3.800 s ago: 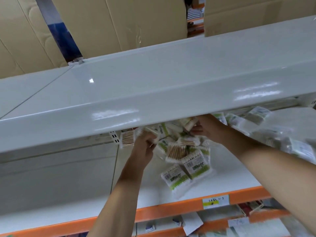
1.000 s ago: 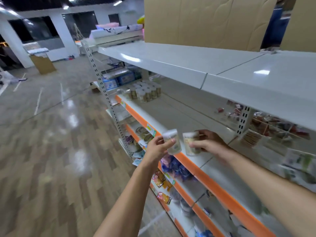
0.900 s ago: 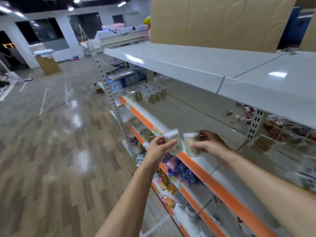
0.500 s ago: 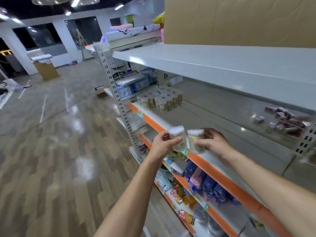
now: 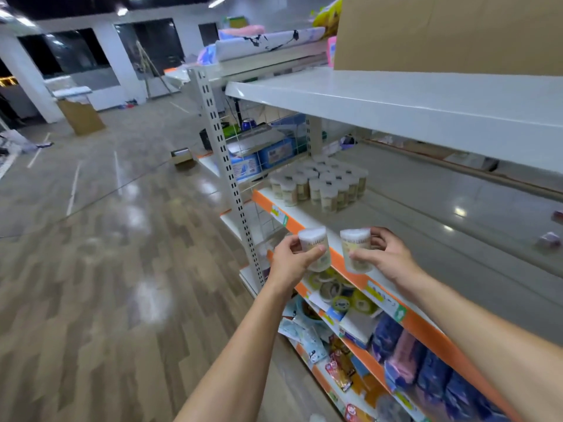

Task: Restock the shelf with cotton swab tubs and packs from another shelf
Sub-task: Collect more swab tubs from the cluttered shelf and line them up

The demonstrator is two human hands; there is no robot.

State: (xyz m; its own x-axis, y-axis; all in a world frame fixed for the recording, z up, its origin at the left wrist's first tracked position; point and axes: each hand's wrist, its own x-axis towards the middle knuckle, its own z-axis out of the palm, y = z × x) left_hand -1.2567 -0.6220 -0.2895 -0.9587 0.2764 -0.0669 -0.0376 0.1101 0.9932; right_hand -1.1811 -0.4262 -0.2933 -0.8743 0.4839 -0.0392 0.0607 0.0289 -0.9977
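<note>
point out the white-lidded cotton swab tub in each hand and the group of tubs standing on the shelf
Clear white-lidded tub in left hand (image 5: 314, 249), head view, on its label.
Clear white-lidded tub in right hand (image 5: 355, 250), head view, on its label.
Group of matching tubs on the shelf (image 5: 323, 185), head view, on a middle tub's lid.

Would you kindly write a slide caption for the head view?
Left hand and right hand each hold a cotton swab tub before the shelf's tub cluster.

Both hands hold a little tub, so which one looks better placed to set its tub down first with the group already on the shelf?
Probably the right hand. Its tub already hangs over the shelf, on the open side of the tub group. The left hand holds its tub out past the orange edge, over the aisle.
</note>
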